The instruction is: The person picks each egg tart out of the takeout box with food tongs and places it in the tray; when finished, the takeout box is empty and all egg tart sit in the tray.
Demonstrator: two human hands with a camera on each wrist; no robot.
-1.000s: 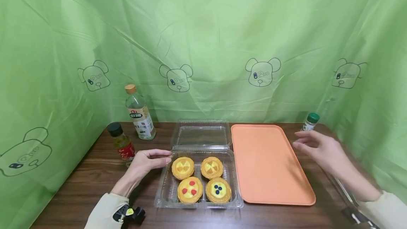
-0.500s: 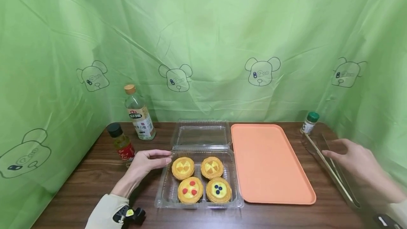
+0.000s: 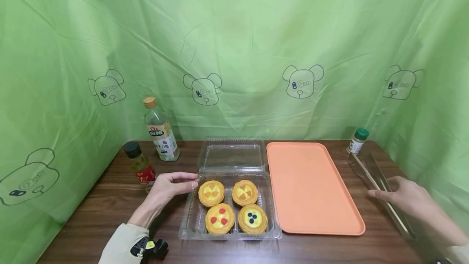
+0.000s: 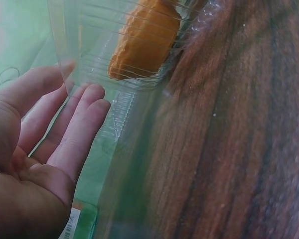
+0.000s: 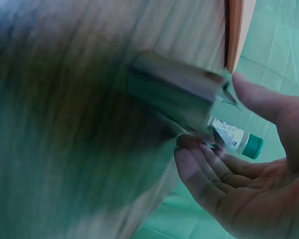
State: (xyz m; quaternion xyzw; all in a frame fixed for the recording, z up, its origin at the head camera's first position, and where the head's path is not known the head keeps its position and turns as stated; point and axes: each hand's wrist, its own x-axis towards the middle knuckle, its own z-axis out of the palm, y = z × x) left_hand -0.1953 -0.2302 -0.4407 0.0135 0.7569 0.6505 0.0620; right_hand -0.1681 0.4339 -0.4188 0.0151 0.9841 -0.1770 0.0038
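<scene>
Two bottles (image 3: 162, 139) stand at left, the front one's base partly behind the left hand (image 3: 166, 188), whose loosely straight fingers touch the rim of a clear box (image 3: 190, 219) at lower centre holding four tarts (image 3: 220, 220). Lower right, past an orange tray (image 3: 311, 186), the right hand (image 3: 412, 199), fingers and thumb parted, half covers tongs (image 5: 174, 94), contact unclear.

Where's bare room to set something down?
The orange tray: fully bare. Tabletop also free between tall bottle and open lid, and along the tray's near edge. Crowded: right side, right grip at tongs beside green-capped shaker; left side, left grip between red-labelled bottle and container.
</scene>
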